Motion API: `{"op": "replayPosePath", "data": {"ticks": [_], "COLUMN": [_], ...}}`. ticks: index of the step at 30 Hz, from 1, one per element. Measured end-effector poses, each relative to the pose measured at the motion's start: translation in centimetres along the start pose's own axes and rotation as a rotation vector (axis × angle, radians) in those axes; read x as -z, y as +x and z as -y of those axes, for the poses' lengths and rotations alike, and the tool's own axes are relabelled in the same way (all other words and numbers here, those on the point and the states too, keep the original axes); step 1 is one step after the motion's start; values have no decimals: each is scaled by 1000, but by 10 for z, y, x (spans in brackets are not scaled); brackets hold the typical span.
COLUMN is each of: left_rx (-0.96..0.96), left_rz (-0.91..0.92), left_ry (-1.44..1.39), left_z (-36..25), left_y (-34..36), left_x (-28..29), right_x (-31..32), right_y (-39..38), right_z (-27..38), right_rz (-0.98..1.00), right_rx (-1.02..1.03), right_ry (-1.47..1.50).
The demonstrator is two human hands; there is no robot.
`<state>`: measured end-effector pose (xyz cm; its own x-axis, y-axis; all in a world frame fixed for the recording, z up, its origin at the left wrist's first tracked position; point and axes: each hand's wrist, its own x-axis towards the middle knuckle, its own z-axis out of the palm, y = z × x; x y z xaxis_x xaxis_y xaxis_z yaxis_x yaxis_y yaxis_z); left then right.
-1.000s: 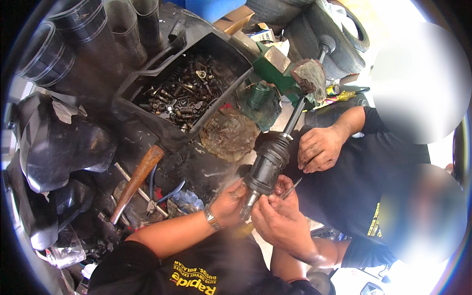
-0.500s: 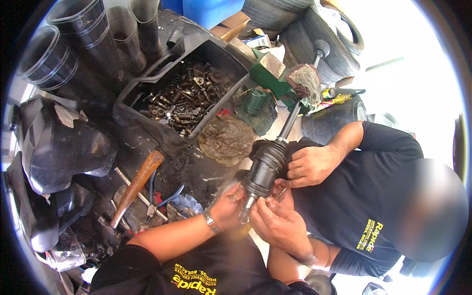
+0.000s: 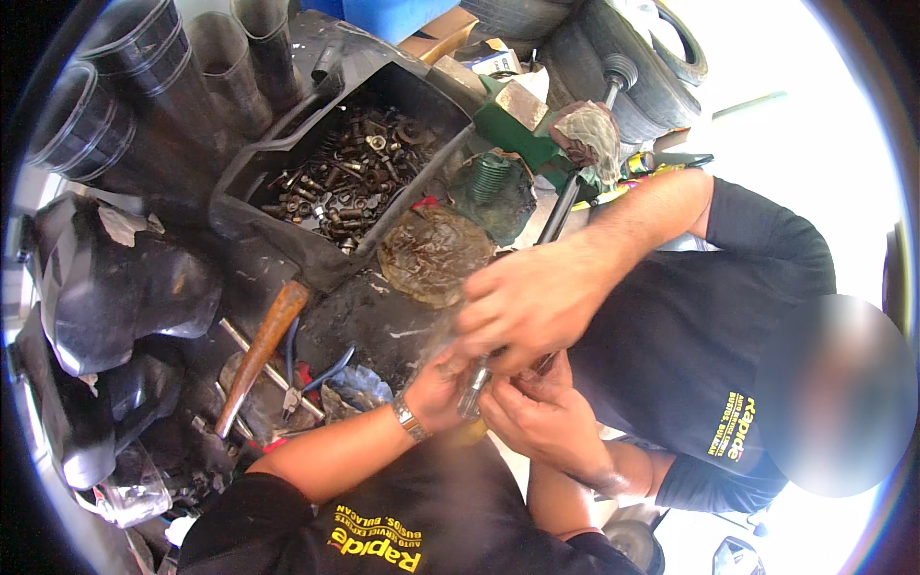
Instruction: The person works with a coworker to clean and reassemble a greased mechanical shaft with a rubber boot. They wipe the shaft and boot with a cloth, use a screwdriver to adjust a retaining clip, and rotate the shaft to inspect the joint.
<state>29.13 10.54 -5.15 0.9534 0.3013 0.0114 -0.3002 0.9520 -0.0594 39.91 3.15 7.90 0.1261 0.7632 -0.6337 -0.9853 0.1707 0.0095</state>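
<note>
So the greasy black axle shaft with its metal end sits right in the middle, low over the filthy workbench, mostly hidden under hands. My left hand, wristwatch on, comes in from the lower left and curls around the lower metal tip. My right hand is cupped just beside it from the right, fingers bent toward the same tip; can't tell if it's actually gripping. A co-worker's hand is clamped over the joint from above, and the thin steel rod runs up behind it. Off to the left there's a wooden-handled hammer, and farther back a black plastic bin of rusty bolts.
</note>
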Motion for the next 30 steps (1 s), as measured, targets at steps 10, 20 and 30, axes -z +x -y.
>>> {"op": "replayPosePath", "data": {"ticks": [10, 20, 30], "left_rx": [131, 155, 81], "left_rz": [-70, -3, 125], "left_ry": [33, -54, -50], "left_z": [-8, -12, -6], "left_y": [2, 1, 6], "left_x": [-12, -24, -21], "right_x": [81, 60, 44], "right_y": [40, 26, 7], "right_z": [24, -7, -3], "right_rz": [187, 445, 177], "right_rx": [619, 278, 262], "right_ry": [-919, -188, -585]}}
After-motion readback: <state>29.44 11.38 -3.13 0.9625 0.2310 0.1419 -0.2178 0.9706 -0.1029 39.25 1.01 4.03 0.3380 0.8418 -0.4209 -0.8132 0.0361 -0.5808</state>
